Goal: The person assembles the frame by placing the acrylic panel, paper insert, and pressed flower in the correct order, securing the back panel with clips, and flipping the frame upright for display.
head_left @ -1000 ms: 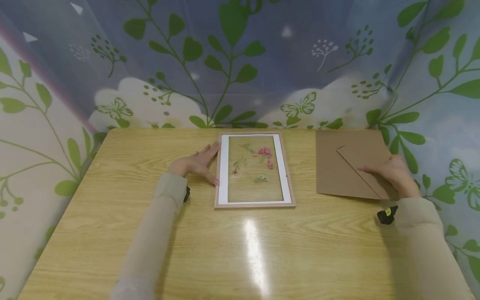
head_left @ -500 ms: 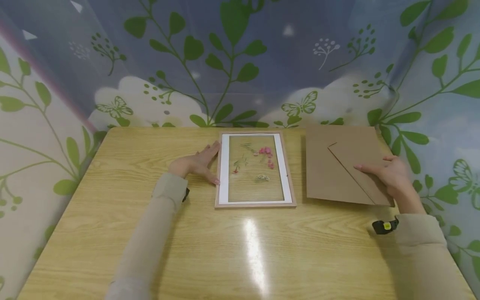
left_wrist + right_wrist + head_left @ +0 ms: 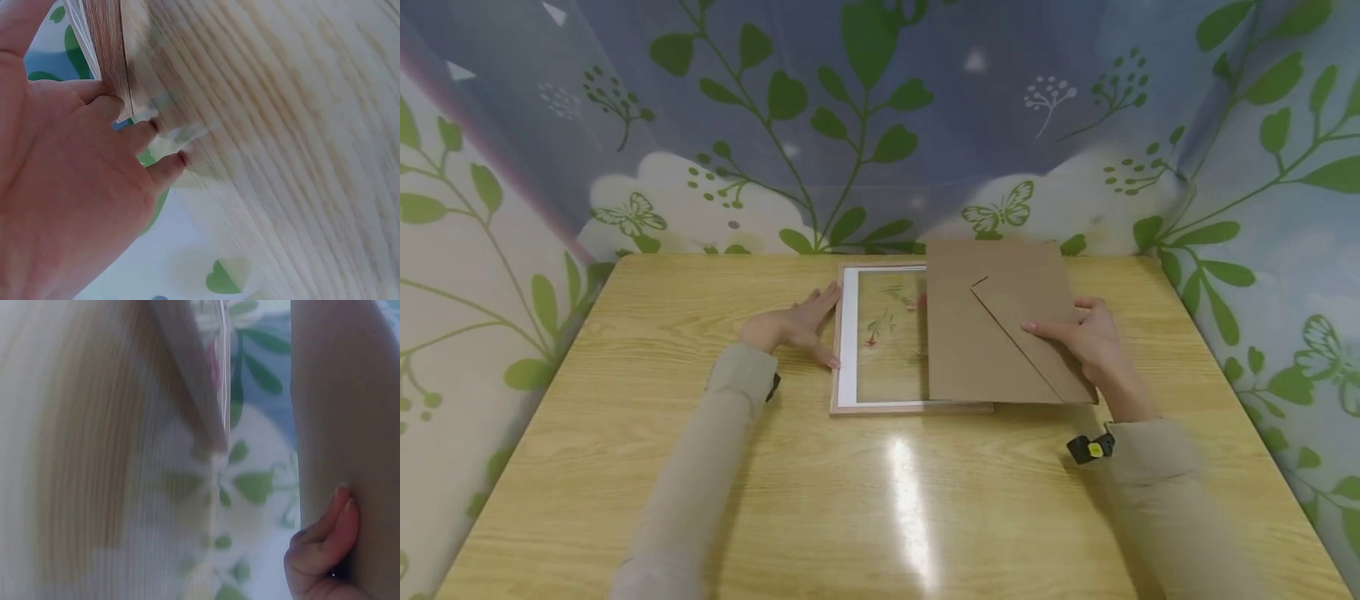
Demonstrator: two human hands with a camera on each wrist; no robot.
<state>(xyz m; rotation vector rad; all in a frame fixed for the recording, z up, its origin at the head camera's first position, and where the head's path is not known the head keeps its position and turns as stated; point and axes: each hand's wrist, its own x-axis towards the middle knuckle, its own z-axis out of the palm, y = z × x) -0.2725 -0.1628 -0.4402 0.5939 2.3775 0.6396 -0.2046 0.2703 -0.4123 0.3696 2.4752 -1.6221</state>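
A thin wooden picture frame point(image 3: 880, 410) with a white inner border point(image 3: 847, 375) lies on the table. Small dried flowers point(image 3: 872, 333) show inside its clear middle. My left hand point(image 3: 793, 329) rests beside it, spread thumb and fingers touching its left edge; in the left wrist view those fingers point(image 3: 165, 172) lie on the wood grain. With my right hand point(image 3: 1093, 346) I hold a brown backing board point(image 3: 970, 358) by its right side, thumb on top, fingers point(image 3: 337, 531) underneath. The board has a diagonal stand flap and hangs over the right half of the frame, hiding the pink flowers there.
The light wood table point(image 3: 625, 433) reaches back to a leaf-patterned cloth wall point(image 3: 737, 200), with similar cloth on both sides. A strip of glare point(image 3: 910, 508) crosses the tabletop in front of the frame.
My right hand has carried the backing board leftward from the table's right side until it overlaps the frame. The left hand and the frame have stayed put.
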